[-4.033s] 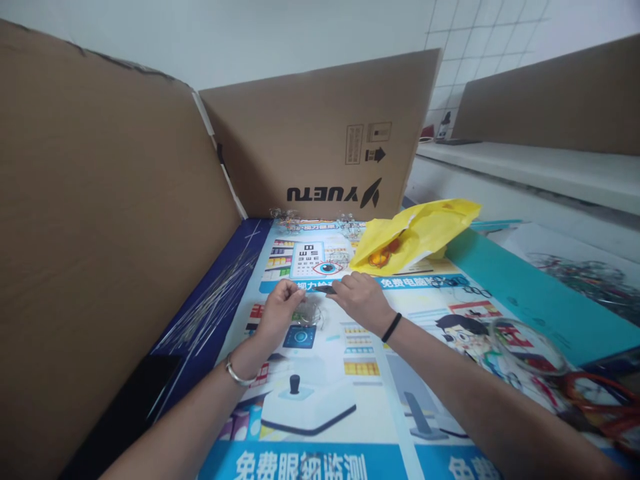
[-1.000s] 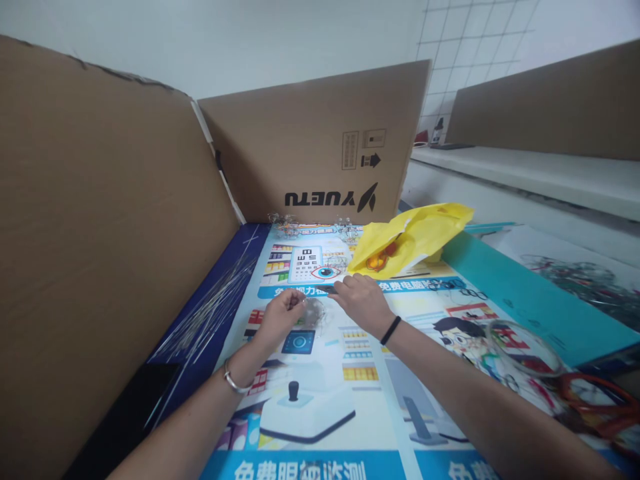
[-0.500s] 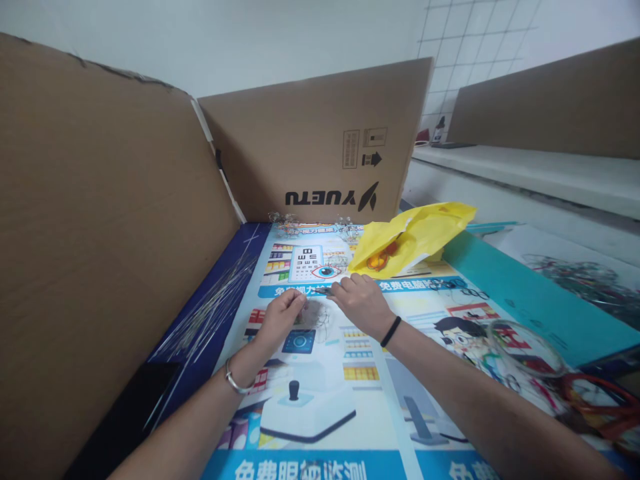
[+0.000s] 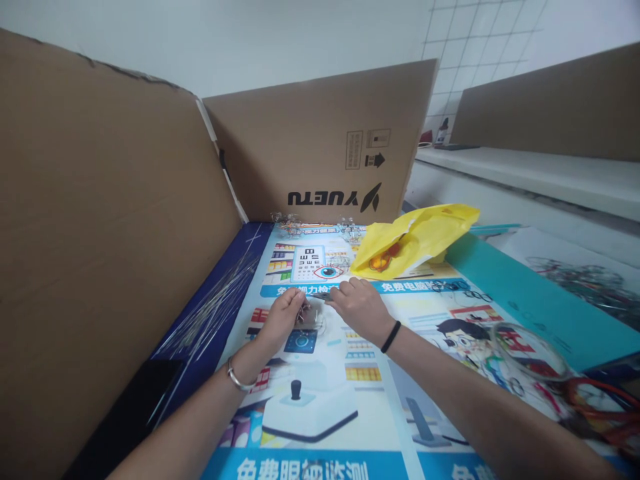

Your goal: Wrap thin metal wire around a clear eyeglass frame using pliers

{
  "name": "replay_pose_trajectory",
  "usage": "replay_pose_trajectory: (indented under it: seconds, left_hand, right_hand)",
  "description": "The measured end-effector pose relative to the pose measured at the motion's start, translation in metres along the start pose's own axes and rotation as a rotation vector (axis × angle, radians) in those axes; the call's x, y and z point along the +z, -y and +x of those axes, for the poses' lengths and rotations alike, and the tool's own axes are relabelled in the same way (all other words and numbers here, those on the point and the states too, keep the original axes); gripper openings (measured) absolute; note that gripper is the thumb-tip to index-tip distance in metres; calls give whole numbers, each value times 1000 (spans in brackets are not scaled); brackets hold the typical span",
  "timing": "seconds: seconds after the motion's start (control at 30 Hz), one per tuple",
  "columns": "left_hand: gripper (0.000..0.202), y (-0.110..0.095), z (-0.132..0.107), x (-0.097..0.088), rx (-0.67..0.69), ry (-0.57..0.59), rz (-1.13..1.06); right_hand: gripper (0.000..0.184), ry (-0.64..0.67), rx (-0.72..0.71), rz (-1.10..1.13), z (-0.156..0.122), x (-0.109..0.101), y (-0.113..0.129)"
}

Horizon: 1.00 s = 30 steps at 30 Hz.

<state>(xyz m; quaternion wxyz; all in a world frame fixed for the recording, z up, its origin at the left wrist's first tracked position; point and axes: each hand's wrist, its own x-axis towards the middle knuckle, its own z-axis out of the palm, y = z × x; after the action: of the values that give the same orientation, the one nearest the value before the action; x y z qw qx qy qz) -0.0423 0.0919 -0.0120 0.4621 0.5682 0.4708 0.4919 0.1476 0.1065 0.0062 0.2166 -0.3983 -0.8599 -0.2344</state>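
My left hand (image 4: 283, 319) is closed in a pinch on a thin wire piece (image 4: 303, 311), whose fine, dark, looped ends show just below the fingertips. Facing it, my right hand (image 4: 361, 310) is wrapped round pliers (image 4: 320, 297); only their narrow metal jaws stick out, pointing at the left fingertips. The handles are hidden in the fist. Between the two, the jaw tip is close to the left thumb and finger, but whether it touches the wire I cannot tell. Below the hands lies a faint tangle of thin clear wire (image 4: 314, 320).
Straight wires (image 4: 210, 303) lie at left. A yellow bag (image 4: 425, 237) with orange items stands behind my right hand. Cardboard walls (image 4: 315, 140) rise at the back and left. Wire coils (image 4: 530, 350) lie at right, near a tangled wire pile (image 4: 590, 280).
My left hand has turned slightly, and the dark looped wire ends now show more plainly under its fingers. The pliers stay in my right hand; the whole view has shifted a little.
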Motion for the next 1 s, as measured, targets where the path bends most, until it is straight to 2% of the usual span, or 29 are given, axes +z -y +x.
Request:
replay_pose_trajectory:
  seconds: [0.33, 0.67, 1.0]
  left_hand:
    - [28, -7, 2, -4, -79, 99, -148]
    - [29, -10, 0, -4, -187, 141, -291]
    - [31, -15, -3, -2, -183, 171, -282]
  right_hand:
    - [32, 80, -21, 207, -1, 8, -9]
    - [28, 22, -40, 440, -3, 17, -8]
    - [30, -5, -69, 453, -4, 18, -7]
